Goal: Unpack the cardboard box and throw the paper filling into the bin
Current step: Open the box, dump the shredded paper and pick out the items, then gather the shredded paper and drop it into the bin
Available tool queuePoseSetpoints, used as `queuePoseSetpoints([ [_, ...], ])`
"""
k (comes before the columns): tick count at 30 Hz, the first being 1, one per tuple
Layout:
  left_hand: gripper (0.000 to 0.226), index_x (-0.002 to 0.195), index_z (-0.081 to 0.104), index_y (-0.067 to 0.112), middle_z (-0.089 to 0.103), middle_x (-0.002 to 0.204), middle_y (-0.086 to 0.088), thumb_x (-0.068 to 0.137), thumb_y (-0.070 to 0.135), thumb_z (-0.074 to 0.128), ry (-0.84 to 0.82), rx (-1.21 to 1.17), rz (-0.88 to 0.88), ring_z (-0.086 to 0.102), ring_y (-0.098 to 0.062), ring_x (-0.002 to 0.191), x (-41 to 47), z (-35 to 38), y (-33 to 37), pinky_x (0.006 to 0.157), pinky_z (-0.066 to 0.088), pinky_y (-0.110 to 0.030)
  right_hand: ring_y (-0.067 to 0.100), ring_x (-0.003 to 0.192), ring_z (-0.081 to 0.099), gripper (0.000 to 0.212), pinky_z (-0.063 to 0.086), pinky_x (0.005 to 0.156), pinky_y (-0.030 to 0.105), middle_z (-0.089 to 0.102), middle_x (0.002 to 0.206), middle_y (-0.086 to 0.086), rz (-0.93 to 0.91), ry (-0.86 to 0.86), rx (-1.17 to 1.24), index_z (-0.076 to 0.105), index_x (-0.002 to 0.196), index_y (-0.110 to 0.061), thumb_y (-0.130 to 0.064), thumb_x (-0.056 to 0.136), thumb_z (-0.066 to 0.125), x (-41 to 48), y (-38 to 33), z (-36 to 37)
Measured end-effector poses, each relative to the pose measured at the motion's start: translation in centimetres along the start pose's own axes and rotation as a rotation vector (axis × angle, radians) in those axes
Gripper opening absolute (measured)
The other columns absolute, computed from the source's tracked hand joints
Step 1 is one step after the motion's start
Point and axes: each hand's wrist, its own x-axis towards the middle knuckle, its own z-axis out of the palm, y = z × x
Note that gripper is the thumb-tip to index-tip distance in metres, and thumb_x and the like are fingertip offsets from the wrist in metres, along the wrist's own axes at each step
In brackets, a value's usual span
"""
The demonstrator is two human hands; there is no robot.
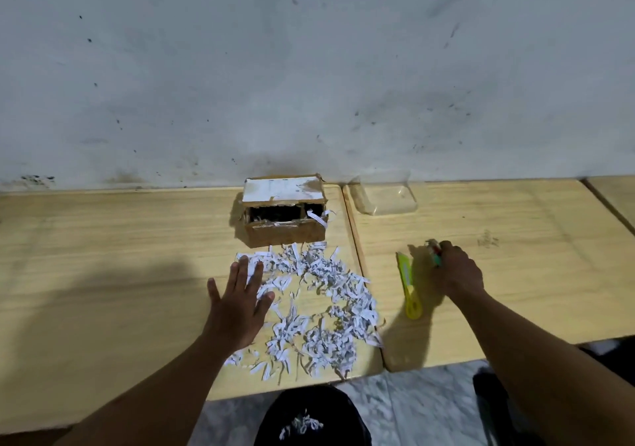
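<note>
The left hand [240, 303] lies flat with all five fingers straight and spread wide. Its fingertips [244, 261] rest on the left edge of the pile of shredded white paper strips [323, 304], and the palm is on the light wooden tabletop [103, 256]. It isn't gripping anything, just pressing or touching the shreds.

The right hand [455, 272] is over on the neighbouring light wooden tabletop [532, 273], with its fingers curled tight around a small red-and-green object [435, 252]. Only the tip pokes out of the fist, so you can't tell what it is. A yellow-green plastic utility knife [409, 289] lies just left of that hand, close but not held.

The small brown cardboard box [287, 230] sits at the back against the grey scuffed wall [309, 67], well ahead of both hands. Its flap is up and a few strips still hang out of the opening. The flap has a white paper label [281, 189] with some dark marks on it, way too blurry to read. No brand shows anywhere.

The paper pile spreads from just in front of the box down to the near table edge, mostly between the two hands and closer to the left one. The black bin [330, 408] is on the floor below that edge, with a little clump of shreds in it. A clear plastic tub [386, 198] sits to the right of the box.
</note>
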Motion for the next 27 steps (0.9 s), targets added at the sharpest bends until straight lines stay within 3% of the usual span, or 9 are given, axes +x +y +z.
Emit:
queuePoseSetpoints([
  [4,0.073,0.157,0.012,0.026,0.001,0.165,-0.003,0.094,0.063,0.01,0.015,0.007,0.009,0.005,-0.024,0.151,0.3,-0.1,-0.2,0.111,0.011,-0.07,0.038,0.113,0.054,0.068,0.048,0.082,0.048,0.049,0.13,0.013,0.046,0.029,-0.005,0.015,0.153,-0.024,-0.046,0.097,0.046,-0.2,0.3,1.9],
  [7,0.073,0.157,0.006,0.028,-0.004,0.165,-0.001,0.093,0.063,0.007,0.0,0.018,0.002,0.002,-0.023,0.152,0.3,-0.2,-0.2,0.112,0.008,-0.068,0.041,0.14,0.03,0.086,0.038,0.099,0.06,0.019,0.16,0.009,0.038,0.028,0.025,-0.001,0.157,-0.028,-0.06,0.093,0.046,-1.0,-0.6,3.1],
  [10,0.073,0.156,0.003,0.029,-0.009,0.164,0.0,0.092,0.063,0.005,0.0,0.009,-0.005,-0.001,-0.021,0.152,0.3,-0.2,-0.2,0.113,0.005,-0.067,0.036,0.149,0.012,0.088,0.031,0.106,0.063,0.008,0.165,0.007,0.031,-0.01,0.047,0.0,0.157,-0.029,-0.064,0.091,0.046,-1.6,-1.0,4.1],
  [22,0.077,0.157,0.009,0.028,-0.005,0.164,0.0,0.092,0.069,0.004,0.025,-0.07,0.046,-0.006,-0.02,0.15,-0.2,-0.7,-0.3,0.113,0.002,-0.069,0.029,0.153,-0.001,0.091,0.015,0.113,0.064,-0.003,0.167,0.005,-0.017,-0.045,0.088,0.006,0.158,-0.026,-0.073,0.088,0.041,-2.3,-2.0,3.0],
  [27,0.074,0.153,0.025,0.029,0.016,0.163,0.001,0.091,0.071,0.025,0.124,-0.18,0.104,0.01,-0.016,0.151,-1.8,-2.5,-0.9,0.115,0.006,-0.067,0.023,0.15,0.018,0.07,0.021,0.118,0.052,0.021,0.163,0.003,-0.506,0.178,0.182,0.027,0.152,-0.027,-0.064,0.094,0.035,-6.2,-4.6,3.4],
])
